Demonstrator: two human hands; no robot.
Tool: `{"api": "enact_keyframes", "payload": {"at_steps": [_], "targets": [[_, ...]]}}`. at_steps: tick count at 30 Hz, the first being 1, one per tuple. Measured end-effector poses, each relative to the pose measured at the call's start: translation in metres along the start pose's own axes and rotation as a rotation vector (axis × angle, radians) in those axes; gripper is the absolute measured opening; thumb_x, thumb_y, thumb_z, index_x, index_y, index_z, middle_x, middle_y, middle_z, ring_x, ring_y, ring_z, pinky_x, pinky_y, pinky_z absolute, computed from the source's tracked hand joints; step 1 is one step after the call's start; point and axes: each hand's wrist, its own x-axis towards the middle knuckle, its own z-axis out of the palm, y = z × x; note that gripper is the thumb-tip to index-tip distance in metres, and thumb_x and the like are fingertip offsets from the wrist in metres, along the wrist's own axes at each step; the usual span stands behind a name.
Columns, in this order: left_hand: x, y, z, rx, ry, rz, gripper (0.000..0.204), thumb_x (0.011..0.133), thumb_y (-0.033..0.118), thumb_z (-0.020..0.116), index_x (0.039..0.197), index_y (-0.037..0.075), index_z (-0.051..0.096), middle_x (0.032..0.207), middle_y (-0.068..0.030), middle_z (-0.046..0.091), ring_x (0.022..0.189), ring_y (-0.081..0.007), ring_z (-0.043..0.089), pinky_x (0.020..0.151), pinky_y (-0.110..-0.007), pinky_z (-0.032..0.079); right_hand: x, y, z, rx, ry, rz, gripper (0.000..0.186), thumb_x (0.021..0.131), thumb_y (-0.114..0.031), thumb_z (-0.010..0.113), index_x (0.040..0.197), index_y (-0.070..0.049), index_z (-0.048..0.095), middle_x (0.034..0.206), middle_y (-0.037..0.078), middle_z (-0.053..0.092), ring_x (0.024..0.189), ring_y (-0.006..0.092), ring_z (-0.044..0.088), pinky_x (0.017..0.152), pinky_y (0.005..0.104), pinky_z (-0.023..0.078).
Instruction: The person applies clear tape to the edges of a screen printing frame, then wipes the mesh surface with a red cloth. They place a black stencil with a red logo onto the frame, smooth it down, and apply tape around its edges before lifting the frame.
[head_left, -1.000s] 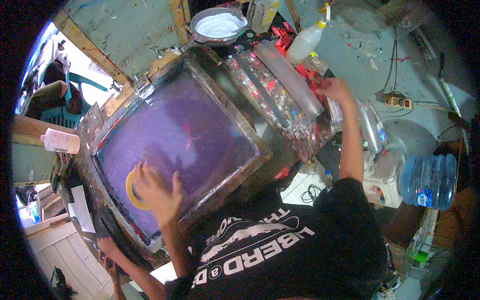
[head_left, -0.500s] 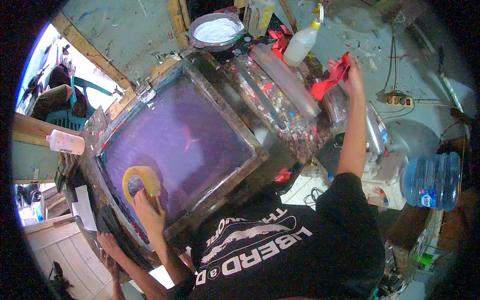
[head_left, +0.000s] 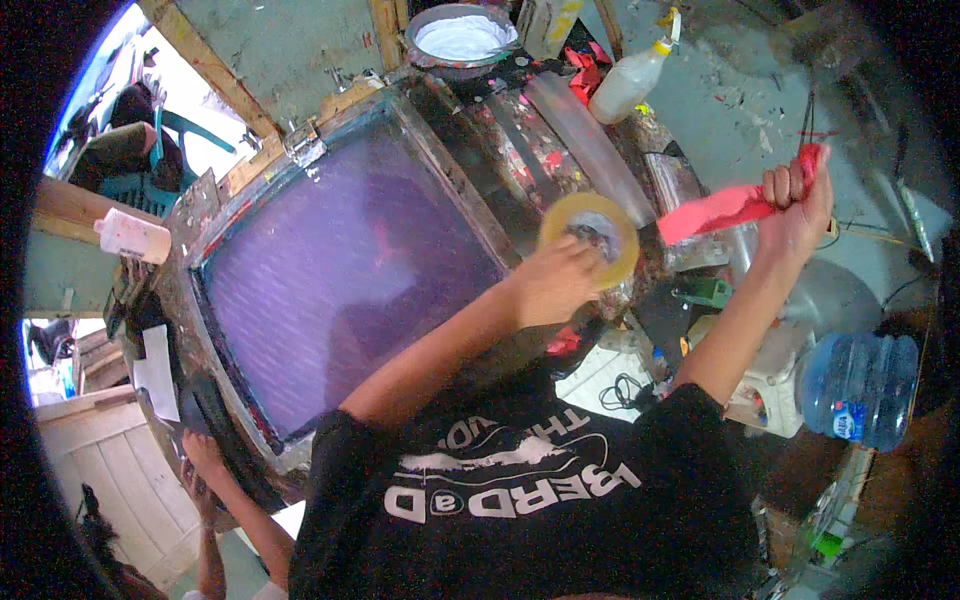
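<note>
My left hand (head_left: 560, 282) grips a roll of clear yellowish packing tape (head_left: 624, 232), with its fingers in the roll's hole. The roll is held over the paint-spattered bench to the right of the screen. Out to the right, my right hand (head_left: 800, 205) is closed around one end of a red strip (head_left: 715, 212). The strip's free end points left toward the tape roll; whether it is tape or cloth I cannot tell. A wooden-framed printing screen (head_left: 340, 260) with purple mesh lies on the table at the left, touched by neither hand.
A bowl of white paste (head_left: 463, 38) and a spray bottle (head_left: 632, 82) stand at the back. A pink-white bottle (head_left: 133, 236) is left of the screen. A large blue water jug (head_left: 860, 385) stands at right. Another person's hands (head_left: 205, 456) are at lower left.
My left hand has carried the tape roll from the screen's lower left to the right-hand bench. My right hand has moved right and down with the red strip, now stretched out longer.
</note>
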Motion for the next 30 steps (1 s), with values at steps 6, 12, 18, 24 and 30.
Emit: {"api": "enact_keyframes", "payload": {"at_steps": [6,12,18,24,30], "targets": [[0.020,0.003,0.085,0.138,-0.003,0.093,0.036,0.077,0.023,0.069,0.106,0.002,0.067,0.111,-0.0127,0.067,0.111,-0.0293,0.062,0.101,-0.042,0.046,-0.045,-0.020,0.025,0.177,0.033,0.062,0.037,0.104,-0.024,0.056,0.070,-0.018,0.041,0.052,-0.008,0.023,0.046,0.0072,0.018,0.046,0.0284,0.016],[0.019,-0.002,0.105,0.157,0.113,0.135,0.035,0.077,0.023,0.067,0.105,0.001,0.065,0.112,-0.0131,0.067,0.115,-0.0308,0.061,0.103,-0.044,0.045,-0.065,0.024,0.048,0.529,-0.558,0.236,0.032,0.100,-0.004,0.053,0.075,-0.018,0.037,0.056,-0.006,0.024,0.042,0.0051,0.018,0.039,0.0263,0.017],[-0.071,0.049,-0.037,-0.659,0.724,-0.260,0.040,0.098,0.027,0.066,0.128,0.001,0.062,0.124,-0.0137,0.068,0.118,-0.0255,0.062,0.099,-0.041,0.049,-0.097,0.061,0.086,0.344,-0.477,0.331,0.015,0.097,0.003,0.056,0.104,-0.010,0.055,0.062,-0.008,0.030,0.045,0.0017,0.023,0.039,0.0219,0.019],[-0.144,0.057,-0.078,-0.961,0.950,-1.038,0.022,0.101,0.016,0.066,0.116,0.001,0.068,0.094,-0.0079,0.073,0.079,-0.0084,0.065,0.069,-0.028,0.055,-0.186,0.153,0.147,-0.447,-0.839,0.277,0.025,0.105,-0.027,0.059,0.121,-0.008,0.060,0.118,0.013,0.065,0.107,0.0217,0.064,0.094,0.0340,0.052],[-0.178,0.044,-0.081,-0.120,1.040,-0.922,0.022,0.095,0.007,0.067,0.116,0.001,0.067,0.108,-0.0155,0.073,0.098,-0.0242,0.069,0.088,-0.037,0.054,-0.258,0.159,0.165,-0.464,-1.056,0.587,0.052,0.111,-0.035,0.043,0.152,-0.002,0.044,0.146,0.020,0.053,0.134,0.0285,0.051,0.116,0.0392,0.036]]}}
